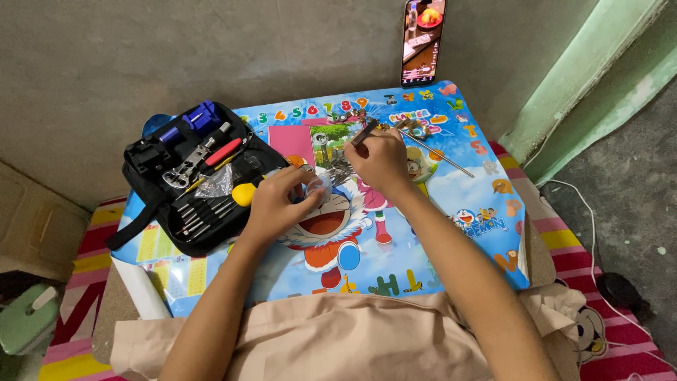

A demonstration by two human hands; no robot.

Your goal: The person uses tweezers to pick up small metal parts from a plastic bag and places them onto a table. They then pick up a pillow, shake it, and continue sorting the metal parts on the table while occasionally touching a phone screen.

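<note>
My left hand [276,201] pinches a small round clear and metal part [319,186] against the colourful cartoon table top [451,204]. My right hand [381,161] grips a thin dark tool [365,132] whose end sticks up and back past the fingers, just right of the small part. The two hands nearly touch over the middle of the table. What lies under the fingers is hidden.
An open black tool case [190,176] with screwdrivers, pliers and a blue block lies left. A thin metal rod [441,156] and small parts [412,127] rest behind my right hand. A phone [423,39] leans on the wall. Striped mat [557,236] lies beneath.
</note>
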